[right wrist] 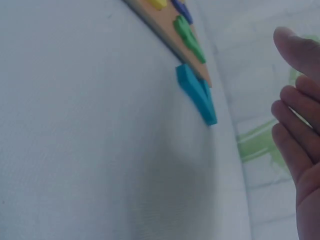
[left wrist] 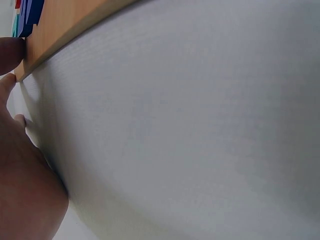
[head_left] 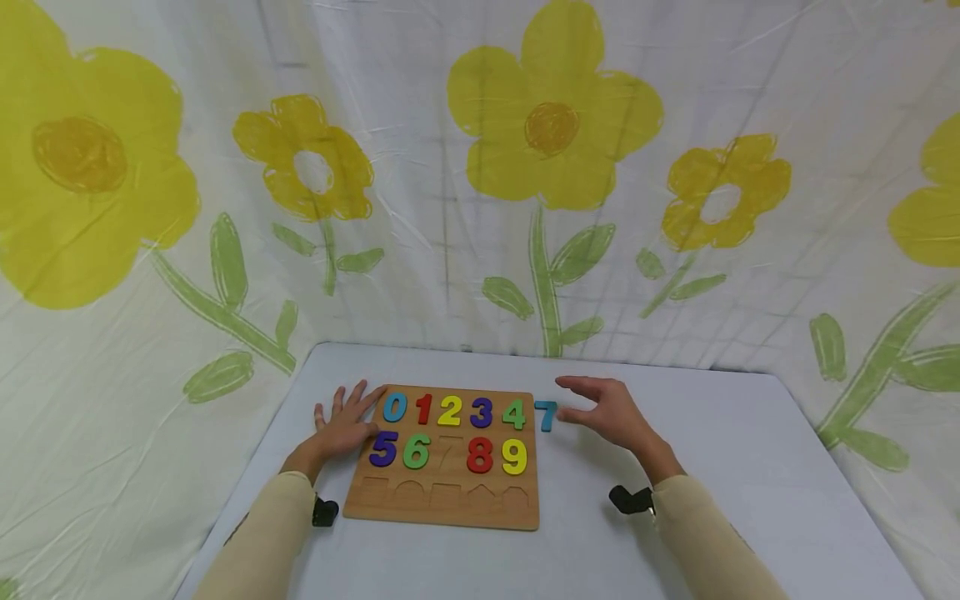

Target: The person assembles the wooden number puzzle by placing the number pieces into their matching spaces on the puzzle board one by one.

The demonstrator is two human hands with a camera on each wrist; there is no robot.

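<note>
A wooden number puzzle board (head_left: 420, 500) lies on the table, with coloured digits sitting in two rows. In its second row, between the green 6 (head_left: 416, 452) and the red 8 (head_left: 480, 456), a 7-shaped recess shows bare wood. The blue number 7 (head_left: 546, 415) lies on the table against the board's right edge. My left hand (head_left: 343, 429) rests at the board's left edge, fingers spread, thumb by the purple 5 (head_left: 383, 448). Just right of the 7, my right hand (head_left: 611, 412) hovers with thumb and fingers apart, holding nothing; the right wrist view shows a gap between it and the 7 (right wrist: 196, 94).
A white table (head_left: 720, 467) carries the board. Behind it hangs a pale curtain (head_left: 420, 275) printed with yellow flowers. Along the board's bottom row run several shallow shaped recesses (head_left: 446, 493). Dark wrist devices (head_left: 632, 500) sit below both hands.
</note>
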